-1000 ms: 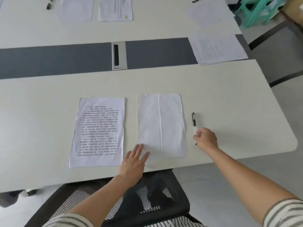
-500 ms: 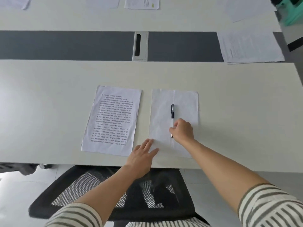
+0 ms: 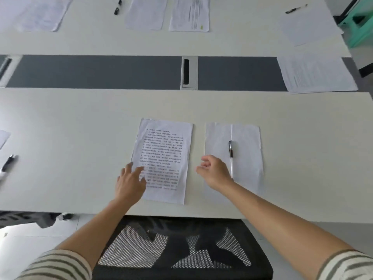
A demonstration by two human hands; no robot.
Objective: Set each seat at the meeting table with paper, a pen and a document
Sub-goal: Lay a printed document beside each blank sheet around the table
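Three items set: white printed document sheet (image 3: 165, 150), creased blank paper (image 3: 246, 150) just right, slim black-capped pen (image 3: 231, 156) atop it. Left hand (image 3: 130, 183) spread over document edge; right hand (image 3: 215, 172) slack, empty. Nudge document parallel to paper.

pen (image 3: 231, 158) released onto paper (image 3: 248, 150), left hand (image 3: 130, 183) at document (image 3: 165, 150)

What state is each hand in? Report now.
Left hand: open, fingers at the printed document edge.
Right hand: open, holding nothing, beside the pen.
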